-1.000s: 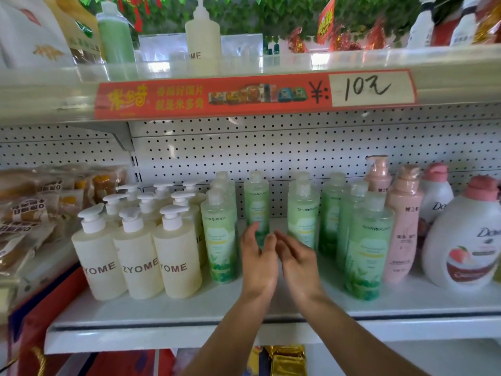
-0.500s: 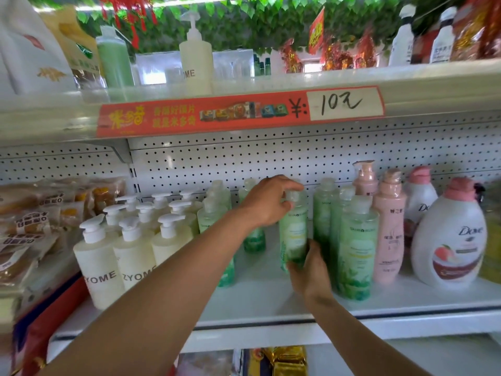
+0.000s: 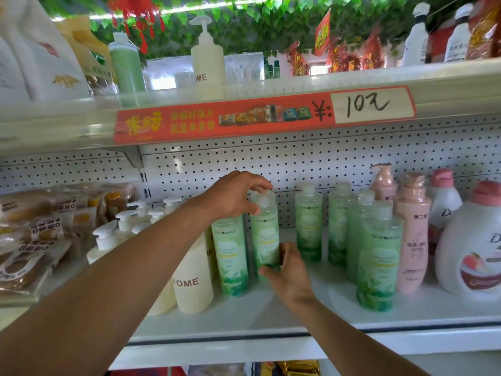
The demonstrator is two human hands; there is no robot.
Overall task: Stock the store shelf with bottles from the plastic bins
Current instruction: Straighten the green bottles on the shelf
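the left hand (image 3: pixel 238 195) grips the cap of a green bottle (image 3: pixel 265 234) standing mid-shelf (image 3: pixel 271 318), while the right hand (image 3: pixel 291 272) holds its base; another green bottle stands just left, more to the right.

On the lower shelf (image 3: pixel 271 316) stood six green bottles (image 3: pixel 378 256), toward its middle and back. At its left end stood cream pump bottles (image 3: pixel 193 278); at least six pump heads showed, the arm hiding part of the group. Toward the right end were two pink bottles (image 3: pixel 412 232) and two white Dove bottles (image 3: pixel 471 248). Two hands (image 3: pixel 291 272) were in view. The upper shelf's front edge carried one price strip (image 3: pixel 263 115).
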